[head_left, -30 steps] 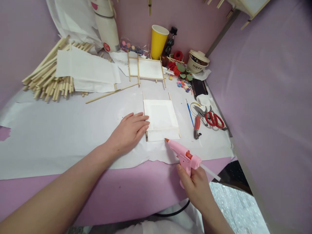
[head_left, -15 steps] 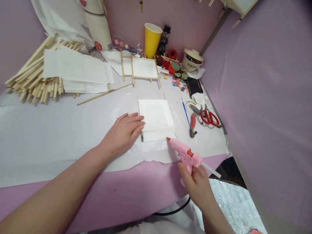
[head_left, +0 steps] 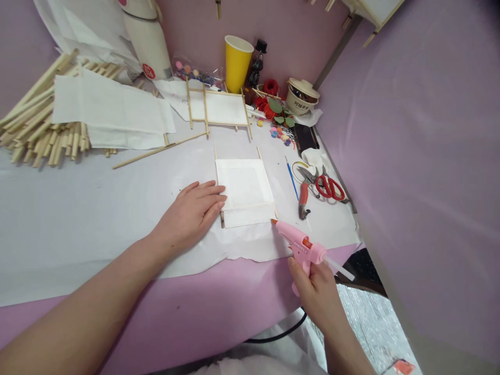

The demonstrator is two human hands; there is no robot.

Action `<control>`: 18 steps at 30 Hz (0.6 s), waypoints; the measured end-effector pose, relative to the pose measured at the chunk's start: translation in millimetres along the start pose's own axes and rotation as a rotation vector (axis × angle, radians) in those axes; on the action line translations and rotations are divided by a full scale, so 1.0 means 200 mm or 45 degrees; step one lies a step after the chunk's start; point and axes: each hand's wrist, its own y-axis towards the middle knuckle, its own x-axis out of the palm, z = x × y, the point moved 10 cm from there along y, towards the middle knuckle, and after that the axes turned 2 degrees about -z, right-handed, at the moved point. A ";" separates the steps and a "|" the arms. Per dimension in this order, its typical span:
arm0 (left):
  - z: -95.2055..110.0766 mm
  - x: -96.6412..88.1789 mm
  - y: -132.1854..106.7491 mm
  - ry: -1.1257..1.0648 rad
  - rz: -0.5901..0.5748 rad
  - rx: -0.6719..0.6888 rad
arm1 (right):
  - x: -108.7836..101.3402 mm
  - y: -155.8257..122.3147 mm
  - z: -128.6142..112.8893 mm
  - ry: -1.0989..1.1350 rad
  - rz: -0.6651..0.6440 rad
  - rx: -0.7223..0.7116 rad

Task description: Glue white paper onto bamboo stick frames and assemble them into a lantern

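Note:
In front of me a white paper panel (head_left: 247, 188) lies flat over a frame of thin wooden sticks, whose ends poke out at the top and bottom. My left hand (head_left: 195, 208) rests flat on its left edge, fingers stretched out. My right hand (head_left: 315, 289) is wrapped round the handle of a pink hot glue gun (head_left: 302, 244). The gun's orange nozzle is right by the panel's lower right corner; I cannot tell if it touches. A clear glue stick (head_left: 340, 268) sticks out of the gun's back.
A pile of wooden sticks (head_left: 47, 130) lies at the left under a white paper sheet (head_left: 117, 112). Behind the panel stands a stick frame (head_left: 226, 108) near a yellow cup (head_left: 237, 65). Pruning shears (head_left: 303, 192) and red-handled scissors (head_left: 330, 187) lie at the right. A black cord (head_left: 279, 336) hangs below.
The view has shifted slightly, so most things sit further left. The glue gun's nozzle has moved a little right along the panel's lower edge. My left hand stays on the panel.

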 end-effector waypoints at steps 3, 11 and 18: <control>0.00 0.00 0.00 0.002 -0.006 0.001 | 0.01 0.00 0.03 -0.025 -0.047 0.044; 0.00 0.00 0.00 0.000 0.002 -0.003 | -0.06 0.01 -0.03 -0.010 -0.007 0.025; 0.00 0.00 0.00 -0.007 0.005 0.002 | -0.01 0.13 -0.10 0.061 -0.057 -0.004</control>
